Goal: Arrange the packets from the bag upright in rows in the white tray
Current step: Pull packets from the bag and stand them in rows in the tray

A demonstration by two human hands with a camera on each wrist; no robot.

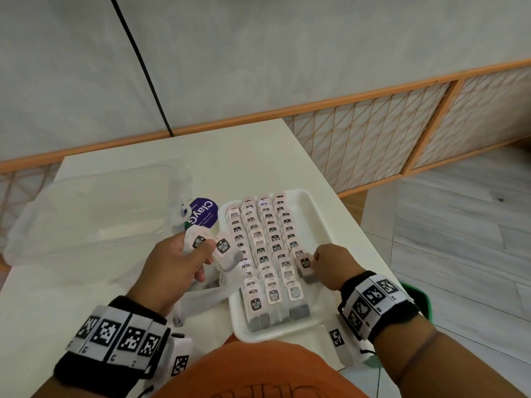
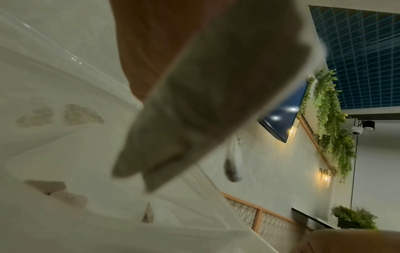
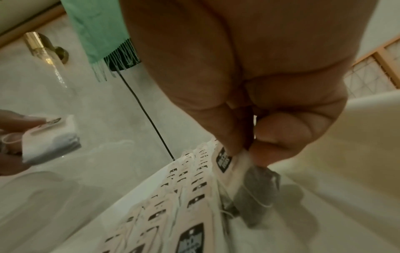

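Desk (image 1: 258, 156) carries the bag (image 1: 94, 214) on the left and the white tray (image 1: 309, 208) on the right; bag mouth faces the tray, its film lying slack against the tray's left rim.

Tray is filled with four rows of packets (image 1: 265, 248), long axis of each row running near-to-far. Packets are stood on their dark ends, tags up, leaning like shingles with printed faces toward the near side. Bare strip is left along the tray's right wall.

Left hand (image 1: 175, 265): fingers curled round a small stack of spare packets (image 1: 211, 245), tags pointing to the far right, held above the gap between bag and tray.

Right hand (image 1: 330, 265): one packet (image 1: 305, 264) is pinched at the tag between thumb and fingertip, dark end hanging down at the right edge of the rightmost row, about mid-length, long axis near vertical.

Risks, judged:
- Rows are only propped on each other; a nudge while wedging this one in could domino the rightmost row into the bare strip.
- Strings are loose; a snag could lift a neighbour.
- Left stack is loosely fanned; one could slip out.
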